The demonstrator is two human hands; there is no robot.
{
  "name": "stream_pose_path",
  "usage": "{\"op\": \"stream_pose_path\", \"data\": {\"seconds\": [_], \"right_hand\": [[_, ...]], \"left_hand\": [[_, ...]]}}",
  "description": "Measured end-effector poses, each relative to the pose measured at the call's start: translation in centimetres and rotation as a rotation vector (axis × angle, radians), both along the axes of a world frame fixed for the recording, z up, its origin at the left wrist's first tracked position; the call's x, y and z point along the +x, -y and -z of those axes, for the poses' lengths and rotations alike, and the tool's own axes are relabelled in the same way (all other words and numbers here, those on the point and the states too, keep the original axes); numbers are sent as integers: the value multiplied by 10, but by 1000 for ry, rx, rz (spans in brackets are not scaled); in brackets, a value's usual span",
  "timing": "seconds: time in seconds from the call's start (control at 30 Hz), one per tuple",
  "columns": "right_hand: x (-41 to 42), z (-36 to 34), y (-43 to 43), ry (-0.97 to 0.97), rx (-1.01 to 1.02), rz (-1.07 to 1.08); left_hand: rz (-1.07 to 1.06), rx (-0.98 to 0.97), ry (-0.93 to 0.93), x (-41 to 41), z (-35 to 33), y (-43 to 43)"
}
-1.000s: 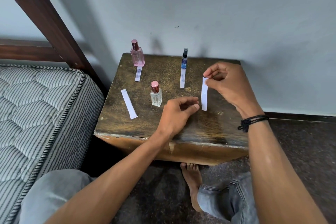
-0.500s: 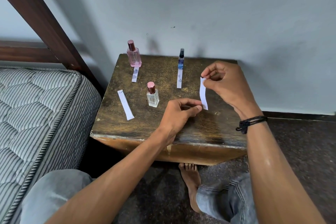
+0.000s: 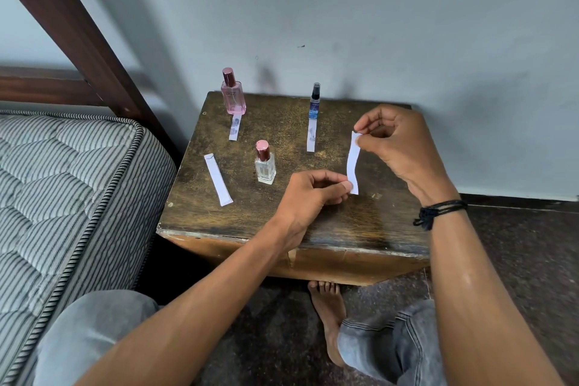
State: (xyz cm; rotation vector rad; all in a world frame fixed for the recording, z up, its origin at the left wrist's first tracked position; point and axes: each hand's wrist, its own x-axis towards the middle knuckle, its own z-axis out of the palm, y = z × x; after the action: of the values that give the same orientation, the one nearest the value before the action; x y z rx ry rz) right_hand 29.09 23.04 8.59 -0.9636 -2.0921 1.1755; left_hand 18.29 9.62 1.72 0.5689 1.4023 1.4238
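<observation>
The right hand (image 3: pixel 398 147) pinches the top end of a white strip (image 3: pixel 353 163) between thumb and forefinger, and the left hand (image 3: pixel 310 194) pinches its bottom end. The strip hangs between them, slightly bowed, just above the surface (image 3: pixel 344 222), and looks blank on the side that shows.

By my reading, the work is about half done. Beyond the left hand, a pink bottle (image 3: pixel 233 94) has a smudged strip (image 3: pixel 235 130) lying in front of it. Between the hands and farther off, a thin spray (image 3: pixel 314 102) has a faintly marked strip (image 3: pixel 311 138) lying in front of it. Those two pairs look finished. Just left of the left hand stands a clear bottle (image 3: pixel 265 163). Farther left lies a spare strip (image 3: pixel 218 179), well apart from both hands and seemingly unmarked. So the clear bottle probably remains to be tested, and the strip in hand has yet to be used or laid down.

The caps of the pink and clear bottles are on, and I cannot tell whether the spray is capped. The pink bottle holds pink liquid almost to its shoulder. The clear bottle seems to hold colourless liquid, though its level is hard to make out. A blue label hides what the spray contains.
</observation>
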Motion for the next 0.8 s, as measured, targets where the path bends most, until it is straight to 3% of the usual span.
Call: {"op": "stream_pose_path", "data": {"seconds": [0.17, 0.63, 0.8], "right_hand": [[2, 1, -3, 2, -11, 10], [3, 2, -3, -22, -59, -150], [5, 10, -8, 7, 4, -70]], "left_hand": [[25, 30, 138, 0, -1, 0], [2, -1, 237, -4, -2, 1], [0, 4, 262, -5, -1, 2]]}}
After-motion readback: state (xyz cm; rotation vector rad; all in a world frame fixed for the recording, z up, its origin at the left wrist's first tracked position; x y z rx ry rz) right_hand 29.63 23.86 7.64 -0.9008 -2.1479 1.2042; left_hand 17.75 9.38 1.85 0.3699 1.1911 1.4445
